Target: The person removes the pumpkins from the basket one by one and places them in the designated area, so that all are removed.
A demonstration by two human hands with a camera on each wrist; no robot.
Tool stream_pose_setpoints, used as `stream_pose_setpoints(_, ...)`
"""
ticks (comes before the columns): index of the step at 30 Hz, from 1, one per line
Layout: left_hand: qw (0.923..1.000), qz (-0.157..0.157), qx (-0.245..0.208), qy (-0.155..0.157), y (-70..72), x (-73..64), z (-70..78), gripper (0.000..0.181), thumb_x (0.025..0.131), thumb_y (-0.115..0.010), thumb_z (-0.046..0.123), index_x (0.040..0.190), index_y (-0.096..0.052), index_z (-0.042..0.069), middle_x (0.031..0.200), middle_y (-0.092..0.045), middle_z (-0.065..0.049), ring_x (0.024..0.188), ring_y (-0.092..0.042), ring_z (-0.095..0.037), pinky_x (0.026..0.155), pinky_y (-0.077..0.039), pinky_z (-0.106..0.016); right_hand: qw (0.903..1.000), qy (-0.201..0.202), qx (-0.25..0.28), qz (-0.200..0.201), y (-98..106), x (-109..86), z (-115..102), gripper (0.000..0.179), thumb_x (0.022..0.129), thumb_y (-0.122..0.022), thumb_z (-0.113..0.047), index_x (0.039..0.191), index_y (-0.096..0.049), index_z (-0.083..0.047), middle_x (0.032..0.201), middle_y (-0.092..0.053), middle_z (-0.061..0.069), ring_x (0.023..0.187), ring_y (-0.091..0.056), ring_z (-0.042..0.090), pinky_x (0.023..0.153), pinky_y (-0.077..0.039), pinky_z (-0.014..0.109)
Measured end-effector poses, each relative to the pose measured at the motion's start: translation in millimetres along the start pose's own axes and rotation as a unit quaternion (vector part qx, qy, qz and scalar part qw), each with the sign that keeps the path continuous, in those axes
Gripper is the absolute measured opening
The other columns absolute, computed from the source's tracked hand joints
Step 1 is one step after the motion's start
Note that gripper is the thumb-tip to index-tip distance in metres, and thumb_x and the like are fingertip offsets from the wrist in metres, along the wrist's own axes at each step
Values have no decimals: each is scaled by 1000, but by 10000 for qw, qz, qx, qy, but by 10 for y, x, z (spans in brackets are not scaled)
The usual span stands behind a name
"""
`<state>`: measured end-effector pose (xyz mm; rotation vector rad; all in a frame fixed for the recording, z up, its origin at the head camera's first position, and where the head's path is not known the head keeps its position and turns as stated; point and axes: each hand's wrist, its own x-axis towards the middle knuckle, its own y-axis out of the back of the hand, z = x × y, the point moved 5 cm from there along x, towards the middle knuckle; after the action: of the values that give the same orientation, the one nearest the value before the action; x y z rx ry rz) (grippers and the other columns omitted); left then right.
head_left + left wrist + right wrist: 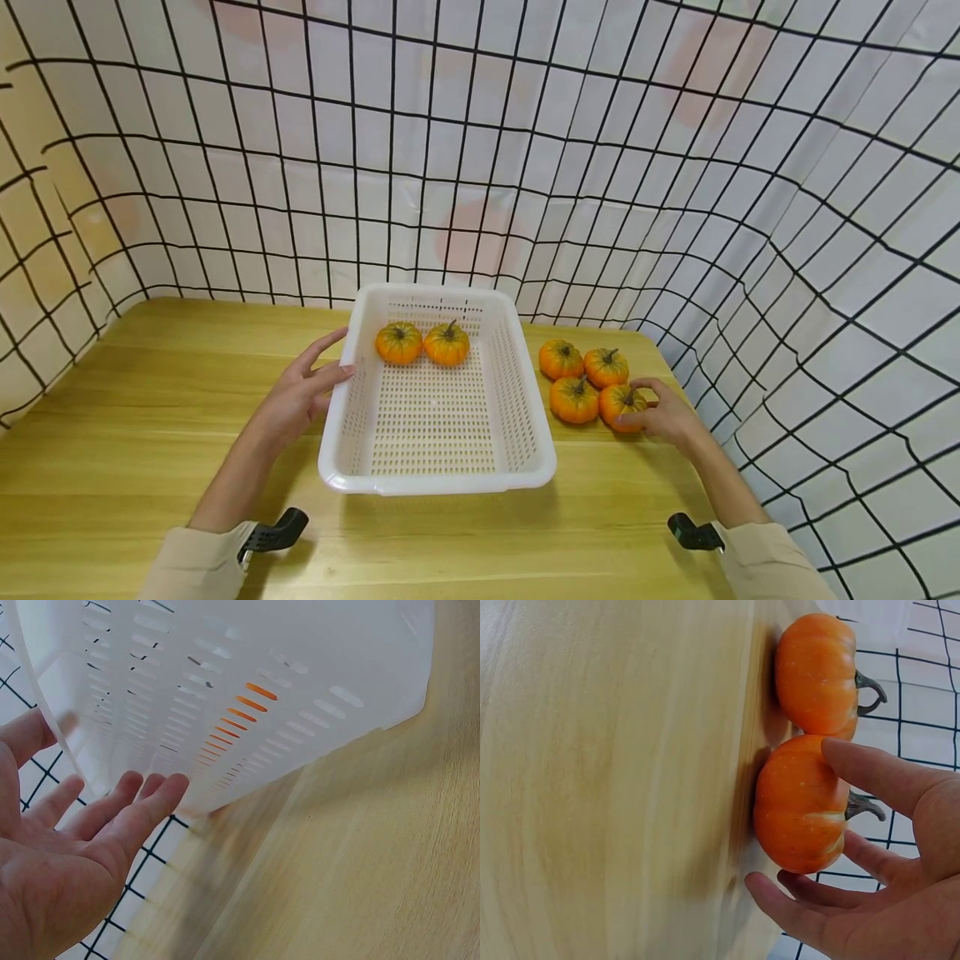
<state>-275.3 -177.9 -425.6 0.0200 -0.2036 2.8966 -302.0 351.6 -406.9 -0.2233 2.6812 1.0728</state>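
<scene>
Right hand on a pumpkin, left hand on the basket

The right hand (663, 412) grips the near right pumpkin (613, 404) of a group of four, thumb on one side and fingers curved round the other, the stem rising between them; this pumpkin sits on the table (187, 375), to the right of the basket. The left hand (296, 396) pinches the left side of the white basket (442, 483), thumb over the rim and fingertips against the outer slotted wall.

Just beside the gripped pumpkin lies the near left pumpkin (574, 400); behind these sit the far left pumpkin (561, 360) and the far right pumpkin (606, 367); all four are orange and cluster closely. In the basket, side by side at its far end, are two more, the left inner pumpkin (399, 343) and the right inner pumpkin (447, 343).

Farther out, a black device sits at each beige sleeve, the left sleeve (198, 562) and the right sleeve (776, 567); beyond the table stands a black grid (307, 17) against a pale backdrop.
</scene>
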Motion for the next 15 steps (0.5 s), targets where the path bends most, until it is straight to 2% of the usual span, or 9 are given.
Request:
stream_pose_setpoints(7, 10000, 28, 32, -2, 7, 6, 14, 69, 104, -58, 24, 162, -21, 25, 156, -38, -29, 115, -69, -32, 89, -59, -53, 9999, 128, 27, 21, 63, -25, -94, 92, 89, -78, -22, 158, -20, -1, 156, -20, 41, 142, -30, 54, 102, -50, 59)
stream_pose_setpoints(15, 10000, 36, 3, -9, 13, 9, 0, 69, 104, -58, 23, 162, -22, 24, 155, -39, -29, 113, -70, -31, 89, -59, -56, 9985, 225, -276, 427, 216, -37, -279, 92, 92, -75, -30, 160, -19, -5, 156, -26, 39, 143, -31, 53, 106, -43, 65)
